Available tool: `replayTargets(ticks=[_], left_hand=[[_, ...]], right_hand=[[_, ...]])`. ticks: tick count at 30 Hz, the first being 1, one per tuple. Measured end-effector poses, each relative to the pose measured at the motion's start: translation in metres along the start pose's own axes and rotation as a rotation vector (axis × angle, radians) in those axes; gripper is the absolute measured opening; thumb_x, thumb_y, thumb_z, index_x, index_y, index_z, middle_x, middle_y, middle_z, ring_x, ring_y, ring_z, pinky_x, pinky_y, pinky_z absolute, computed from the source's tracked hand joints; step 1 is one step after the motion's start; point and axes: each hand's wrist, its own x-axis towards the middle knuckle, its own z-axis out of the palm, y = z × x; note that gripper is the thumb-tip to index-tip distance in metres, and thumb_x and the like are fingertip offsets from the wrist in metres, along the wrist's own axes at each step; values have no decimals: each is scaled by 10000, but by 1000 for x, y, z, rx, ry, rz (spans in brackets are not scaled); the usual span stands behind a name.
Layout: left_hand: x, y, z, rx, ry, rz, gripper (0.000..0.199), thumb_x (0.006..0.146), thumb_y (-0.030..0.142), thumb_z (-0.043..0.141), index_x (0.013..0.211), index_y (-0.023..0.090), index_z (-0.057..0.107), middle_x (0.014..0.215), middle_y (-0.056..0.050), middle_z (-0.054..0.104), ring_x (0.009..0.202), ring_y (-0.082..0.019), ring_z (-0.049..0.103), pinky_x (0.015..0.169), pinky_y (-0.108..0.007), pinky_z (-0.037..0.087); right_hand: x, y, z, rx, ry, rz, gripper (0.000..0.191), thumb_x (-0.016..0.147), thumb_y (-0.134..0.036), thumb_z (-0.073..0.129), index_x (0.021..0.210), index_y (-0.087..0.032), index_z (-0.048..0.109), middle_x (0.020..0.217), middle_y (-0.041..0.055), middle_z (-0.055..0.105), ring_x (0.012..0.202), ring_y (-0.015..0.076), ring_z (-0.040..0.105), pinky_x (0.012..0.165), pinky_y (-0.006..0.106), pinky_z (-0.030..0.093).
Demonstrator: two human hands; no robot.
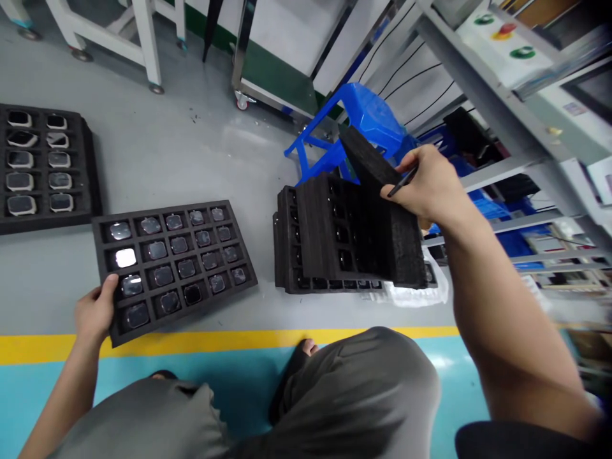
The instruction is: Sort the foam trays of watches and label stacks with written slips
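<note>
I noted loaded foam tray (186, 312) near floor, left of foam stack (314, 236); floor contact unclear. Left hand (95, 310) clamped on its left edge, thumb over rim. Right hand (428, 182) at stack, closed on slim dark piece (402, 182); hold on tilted slab (368, 156) I could not tell. In my judgement, tray needed level handling, thumb clear of glassy pieces (185, 268). Blue stool (377, 124) stood beyond stack.
</note>
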Motion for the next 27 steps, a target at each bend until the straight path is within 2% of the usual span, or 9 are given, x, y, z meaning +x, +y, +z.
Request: replayTargets(ticks=[5, 11, 18, 23, 27], left_hand=[[-10, 12, -4, -20, -9, -79, 786, 697, 740, 522, 1068, 82, 738, 1141, -240, 708, 1131, -411, 646, 1076, -535, 481], [-16, 20, -5, -43, -4, -105, 783, 701, 705, 541, 1116, 70, 735, 1161, -238, 704, 1156, -395, 648, 1096, -513, 476], [-21, 27, -4, -40, 14, -109, 802, 724, 669, 543, 1175, 34, 734, 1183, -248, 700, 1172, -398, 654, 1108, -502, 475], [-22, 28, -5, -42, 14, -125, 812, 753, 652, 549, 1249, 31, 712, 1240, -251, 682, 1225, -399, 634, 1120, -500, 467], [-21, 28, -4, -41, 17, -125, 803, 752, 646, 556, 1242, 31, 717, 1227, -249, 688, 1218, -401, 639, 1113, -502, 473]], right_hand=[[-1, -3, 3, -10, -17, 6, 438, 674, -101, 815, 1031, -164, 571, 952, 5, 629, 696, 61, 438, 667, 254, 327], [-1, -1, 2, -27, -16, -5, 439, 685, -122, 806, 1054, -164, 573, 937, 11, 616, 688, 59, 427, 672, 255, 324], [1, 3, 0, -24, -2, -22, 404, 683, -112, 786, 998, -169, 540, 885, -3, 573, 693, 65, 419, 685, 263, 328], [3, 3, 1, -51, -21, -14, 399, 696, -126, 774, 985, -204, 512, 917, 12, 580, 711, 96, 440, 697, 287, 386], [2, 3, 3, -93, -39, -23, 370, 745, -140, 739, 1001, -228, 487, 965, 38, 592, 776, 151, 513, 731, 320, 439]])
